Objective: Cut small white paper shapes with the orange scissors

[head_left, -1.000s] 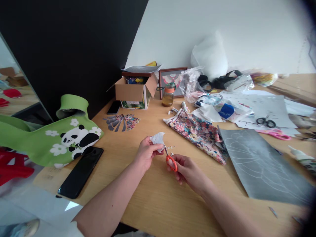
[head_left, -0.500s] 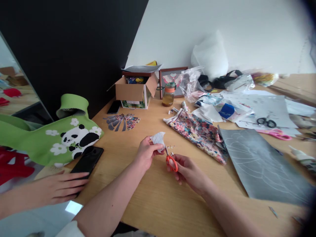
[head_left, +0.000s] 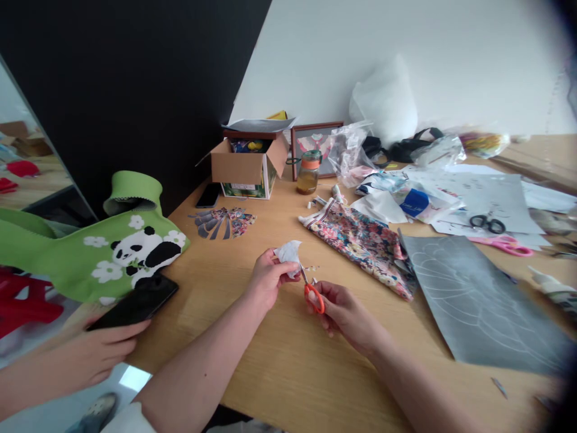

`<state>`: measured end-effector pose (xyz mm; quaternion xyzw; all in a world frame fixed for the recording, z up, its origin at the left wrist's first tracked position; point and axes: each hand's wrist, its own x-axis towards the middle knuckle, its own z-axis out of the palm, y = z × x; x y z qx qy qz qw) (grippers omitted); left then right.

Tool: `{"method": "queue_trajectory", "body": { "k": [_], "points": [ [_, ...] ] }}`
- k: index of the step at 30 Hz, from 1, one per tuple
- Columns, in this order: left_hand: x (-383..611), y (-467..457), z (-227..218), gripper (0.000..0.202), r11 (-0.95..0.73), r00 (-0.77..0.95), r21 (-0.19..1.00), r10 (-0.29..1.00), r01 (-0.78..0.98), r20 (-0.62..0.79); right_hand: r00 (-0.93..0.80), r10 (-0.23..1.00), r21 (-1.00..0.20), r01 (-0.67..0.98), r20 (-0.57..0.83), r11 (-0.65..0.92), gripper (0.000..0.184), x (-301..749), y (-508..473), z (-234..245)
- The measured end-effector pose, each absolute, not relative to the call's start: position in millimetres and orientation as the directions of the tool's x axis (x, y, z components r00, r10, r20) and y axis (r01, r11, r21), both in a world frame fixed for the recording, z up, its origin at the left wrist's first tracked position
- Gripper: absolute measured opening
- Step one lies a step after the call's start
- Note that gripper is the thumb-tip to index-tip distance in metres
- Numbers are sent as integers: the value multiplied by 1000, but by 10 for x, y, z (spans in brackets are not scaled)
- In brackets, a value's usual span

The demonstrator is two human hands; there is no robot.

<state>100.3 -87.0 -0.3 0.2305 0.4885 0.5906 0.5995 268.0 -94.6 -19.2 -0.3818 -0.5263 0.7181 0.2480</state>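
My left hand [head_left: 265, 278] pinches a small pale piece [head_left: 287, 252], fabric or paper, above the middle of the wooden table [head_left: 279, 373]. In my right hand [head_left: 340, 307] are small orange-handled scissors [head_left: 314, 298], their blades at the right edge of the pale piece. Tiny light scraps [head_left: 311, 268] lie just beyond the blades. To the right rests a folded floral fabric [head_left: 360, 240]. Cut floral and grey pieces [head_left: 225, 222] are laid out in a fan shape at the left back.
Another person's hand [head_left: 103, 346] holds a black phone [head_left: 135, 304] at the left, by a green panda bag [head_left: 103, 252]. A carton [head_left: 241, 165], a jar [head_left: 308, 173], grey sheet [head_left: 478, 300], black scissors [head_left: 487, 224] and pink scissors [head_left: 507, 245] stand or lie around.
The other person's hand has picked up the black phone from the table edge and tilted it. My two hands, the pale piece and the scissors have hardly moved.
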Motion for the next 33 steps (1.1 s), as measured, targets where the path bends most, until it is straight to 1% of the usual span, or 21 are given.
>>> {"method": "queue_trajectory", "body": {
  "k": [7, 14, 33],
  "points": [
    [1001, -874, -7, 44, 207, -175, 851, 929, -483, -325, -585, 753, -943, 63, -300, -327, 52, 2677, -960, -194],
    [1007, -870, -25, 45, 208, -168, 852, 932, -481, -322, -591, 755, -946, 45, -283, -320, 52, 2676, -960, -210],
    [1004, -880, -24, 41, 207, -166, 849, 932, -487, -322, -568, 776, -955, 66, -275, -290, 52, 2669, -970, -164]
  ]
}}
